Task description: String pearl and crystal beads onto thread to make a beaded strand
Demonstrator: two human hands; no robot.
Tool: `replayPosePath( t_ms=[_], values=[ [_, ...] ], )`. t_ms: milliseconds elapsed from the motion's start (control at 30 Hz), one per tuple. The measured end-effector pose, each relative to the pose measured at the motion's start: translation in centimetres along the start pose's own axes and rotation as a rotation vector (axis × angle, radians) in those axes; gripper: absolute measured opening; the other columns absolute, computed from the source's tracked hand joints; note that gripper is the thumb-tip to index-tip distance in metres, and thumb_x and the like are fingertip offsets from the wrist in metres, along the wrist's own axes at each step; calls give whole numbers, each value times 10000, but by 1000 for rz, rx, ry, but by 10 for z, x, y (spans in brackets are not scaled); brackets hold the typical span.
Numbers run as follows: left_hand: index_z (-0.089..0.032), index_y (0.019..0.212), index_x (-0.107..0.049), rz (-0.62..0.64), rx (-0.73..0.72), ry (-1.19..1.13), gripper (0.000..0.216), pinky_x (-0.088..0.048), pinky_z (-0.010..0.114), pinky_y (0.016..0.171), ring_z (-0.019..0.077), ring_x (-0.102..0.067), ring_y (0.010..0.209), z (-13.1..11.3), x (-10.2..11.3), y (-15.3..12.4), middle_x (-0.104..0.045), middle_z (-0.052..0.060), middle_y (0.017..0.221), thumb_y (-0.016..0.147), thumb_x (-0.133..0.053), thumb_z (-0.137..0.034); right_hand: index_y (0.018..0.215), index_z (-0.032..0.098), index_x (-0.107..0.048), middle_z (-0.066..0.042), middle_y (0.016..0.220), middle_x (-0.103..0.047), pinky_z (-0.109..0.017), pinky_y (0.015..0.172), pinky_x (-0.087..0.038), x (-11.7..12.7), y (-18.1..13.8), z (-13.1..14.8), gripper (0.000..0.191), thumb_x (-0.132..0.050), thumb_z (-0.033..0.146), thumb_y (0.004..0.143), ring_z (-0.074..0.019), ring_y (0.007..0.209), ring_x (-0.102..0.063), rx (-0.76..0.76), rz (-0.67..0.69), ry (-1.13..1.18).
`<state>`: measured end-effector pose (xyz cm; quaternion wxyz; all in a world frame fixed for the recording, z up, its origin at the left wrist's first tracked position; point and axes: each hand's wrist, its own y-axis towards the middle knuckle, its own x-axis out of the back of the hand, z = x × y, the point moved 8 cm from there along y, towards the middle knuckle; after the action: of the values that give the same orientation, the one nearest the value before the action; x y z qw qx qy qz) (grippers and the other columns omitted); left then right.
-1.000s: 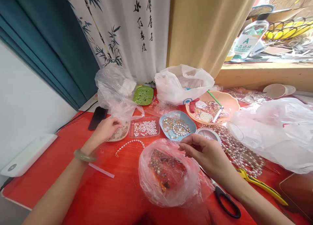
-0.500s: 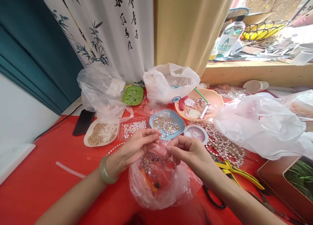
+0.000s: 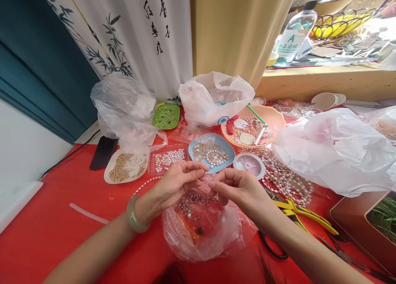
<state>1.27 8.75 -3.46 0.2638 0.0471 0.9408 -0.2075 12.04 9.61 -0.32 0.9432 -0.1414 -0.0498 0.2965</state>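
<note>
My left hand [image 3: 182, 179], with a green bangle [image 3: 133, 214] at its wrist, is closed in a pinch. Close beside it, my right hand [image 3: 233, 186] is pinched too, the fingertips of both nearly meeting. What they hold is too small to make out; a thin line curves below the right fingers. Under both hands sits an open clear plastic bag [image 3: 213, 245] with dark and purplish beads [image 3: 193, 205] inside. A pearl strand [image 3: 145, 185] runs behind my left wrist. Just beyond the hands are a blue dish [image 3: 229, 146] of mixed beads and a white spool [image 3: 249, 165].
A cream dish [image 3: 131, 172] of gold beads and a clear tray [image 3: 170, 158] of pearls stand left of centre. To the right lie pearl strands [image 3: 286, 177], yellow-handled pliers [image 3: 305, 214] and a planter [image 3: 349, 218]. Behind are a peach bowl [image 3: 276, 119] and a white bag [image 3: 216, 94].
My view has tilted and shifted slightly. Both hands stay pinched together over the bag, with the fingertips now a little closer to each other.
</note>
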Motion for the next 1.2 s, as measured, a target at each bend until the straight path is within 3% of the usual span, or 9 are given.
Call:
replayPosePath(
  t_ms=[300,567,767,967,1100,1200],
  values=[
    [-120,725,-679,-41,-77,203,156,-483,172,523,74,-581,524,-12,4,-1,-639,3,630,606,-747,-193,644,136,-567,-13,593,-615,-197,478,-396,0,2,-2,164,-571,269,738,-64,482,-488,31,12,-42],
    [-139,827,-683,35,-37,308,198,-492,229,612,110,-610,616,-14,-1,-3,-658,24,713,636,-716,-179,712,150,-588,-18,633,-627,-226,525,-443,2,5,-1,127,-535,243,780,-103,561,-558,180,-33,-256],
    [-164,873,-645,11,-52,384,224,-479,224,622,105,-603,644,-25,4,-7,-636,-3,710,656,-700,-162,713,156,-603,-18,651,-638,-226,534,-434,5,3,7,117,-541,232,776,-104,568,-558,252,-79,-305],
    [-157,755,-667,152,-72,863,64,-452,242,687,149,-611,752,-20,-3,-21,-670,30,781,710,-625,-140,689,154,-591,-10,619,-620,-215,506,-419,7,3,11,126,-552,244,768,-90,540,-538,261,-88,-267],
    [-179,718,-660,209,-267,1337,188,-423,260,658,160,-589,710,-10,-14,-32,-664,18,743,746,-516,-61,691,156,-586,-17,635,-616,-226,513,-439,6,4,8,127,-553,255,763,-102,559,-552,265,-80,-243],
    [-197,744,-645,203,-418,1491,217,-414,276,690,177,-575,773,-5,-20,-36,-656,21,819,743,-497,-38,698,157,-589,-16,632,-612,-234,526,-449,4,6,5,123,-548,251,766,-109,568,-558,253,-61,-250]
  ],
)
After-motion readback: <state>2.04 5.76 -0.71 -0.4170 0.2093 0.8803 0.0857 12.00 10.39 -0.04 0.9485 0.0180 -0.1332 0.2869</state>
